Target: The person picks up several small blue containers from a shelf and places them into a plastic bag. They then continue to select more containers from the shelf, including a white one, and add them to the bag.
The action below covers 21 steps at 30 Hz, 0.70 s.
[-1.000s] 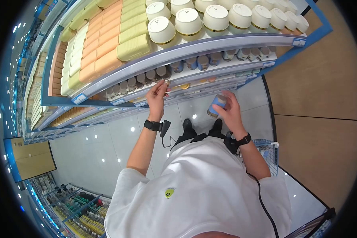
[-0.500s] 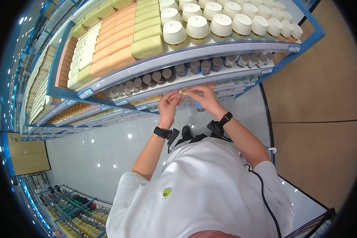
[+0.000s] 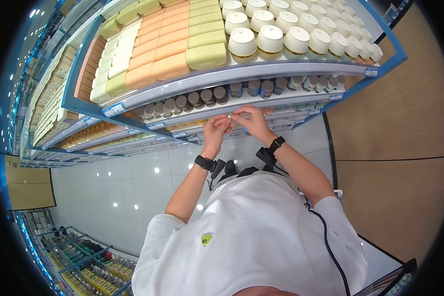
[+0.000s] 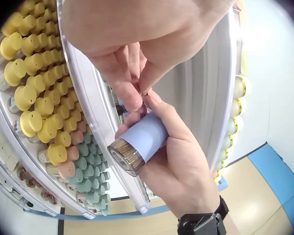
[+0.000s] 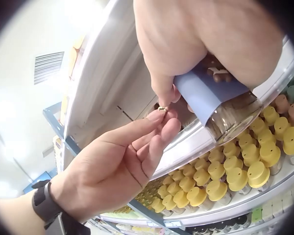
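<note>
My left hand (image 3: 214,133) pinches a small pale piece (image 5: 161,108) between thumb and fingertips, too small to name. Close against it, the thumb and fingertip of my right hand (image 3: 254,122) meet at the same piece. The right hand also holds a small clear jar (image 4: 139,142) with a blue label, its other fingers curled round it. Thin tan sticks show through the jar's clear end in the left wrist view. It lies tilted in the palm, and the hand hides most of it in the head view.
A shop shelf (image 3: 192,74) stands ahead, with orange boxes (image 3: 170,66) and white-lidded pots (image 3: 269,39) on top. Below are rows of small jars (image 3: 207,97). Yellow-lidded jars (image 5: 196,196) fill a lower shelf. A brown panel (image 3: 389,113) stands at the right.
My right hand has moved left with the jar, from apart to beside the left hand, and its fingertips now meet the small piece. Between the last two frames the hands barely move.
</note>
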Motion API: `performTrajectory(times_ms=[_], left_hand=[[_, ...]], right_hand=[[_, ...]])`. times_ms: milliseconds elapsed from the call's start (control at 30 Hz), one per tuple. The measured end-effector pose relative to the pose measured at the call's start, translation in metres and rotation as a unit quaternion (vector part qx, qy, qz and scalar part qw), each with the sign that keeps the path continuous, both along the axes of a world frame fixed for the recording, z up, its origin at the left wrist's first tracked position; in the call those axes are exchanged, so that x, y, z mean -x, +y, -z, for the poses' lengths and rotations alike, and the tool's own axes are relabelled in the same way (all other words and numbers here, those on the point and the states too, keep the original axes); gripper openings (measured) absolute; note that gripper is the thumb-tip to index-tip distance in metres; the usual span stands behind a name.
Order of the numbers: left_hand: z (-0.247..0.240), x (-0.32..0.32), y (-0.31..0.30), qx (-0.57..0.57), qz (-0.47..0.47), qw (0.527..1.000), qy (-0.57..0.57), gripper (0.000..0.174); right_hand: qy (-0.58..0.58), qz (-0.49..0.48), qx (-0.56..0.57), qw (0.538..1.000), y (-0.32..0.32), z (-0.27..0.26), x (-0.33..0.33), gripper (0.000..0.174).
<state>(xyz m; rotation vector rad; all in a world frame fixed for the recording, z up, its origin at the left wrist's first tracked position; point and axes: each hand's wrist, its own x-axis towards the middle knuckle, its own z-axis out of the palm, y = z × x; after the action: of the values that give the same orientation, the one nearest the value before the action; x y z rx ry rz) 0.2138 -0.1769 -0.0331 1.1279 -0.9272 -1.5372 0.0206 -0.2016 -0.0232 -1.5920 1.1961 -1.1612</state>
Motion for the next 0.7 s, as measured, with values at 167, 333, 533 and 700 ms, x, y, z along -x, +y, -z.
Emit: performTrajectory(times_ms=[167,333,533,700], left_hand=[[0.010,-0.009,-0.007,0.006,0.024,0.999,-0.026,0.022],[0.012,-0.012,-0.018,0.041,0.037,0.996,-0.072,0.023],[-0.025,-0.027,-0.032,0.156,0.039,0.928,-0.335,0.029],[-0.063,-0.035,-0.052,0.459,-0.009,0.715,-0.528,0.035]], right_hand=[[-0.002,-0.028,0.034,0.999,-0.007,0.001,-0.006,0.021],[0.062,-0.027,0.098,0.993,-0.015,-0.006,-0.012,0.018],[0.082,-0.049,0.086,0.992,-0.031,-0.002,-0.010,0.019],[0.096,0.004,0.065,0.993,-0.040,0.000,-0.018,0.019]])
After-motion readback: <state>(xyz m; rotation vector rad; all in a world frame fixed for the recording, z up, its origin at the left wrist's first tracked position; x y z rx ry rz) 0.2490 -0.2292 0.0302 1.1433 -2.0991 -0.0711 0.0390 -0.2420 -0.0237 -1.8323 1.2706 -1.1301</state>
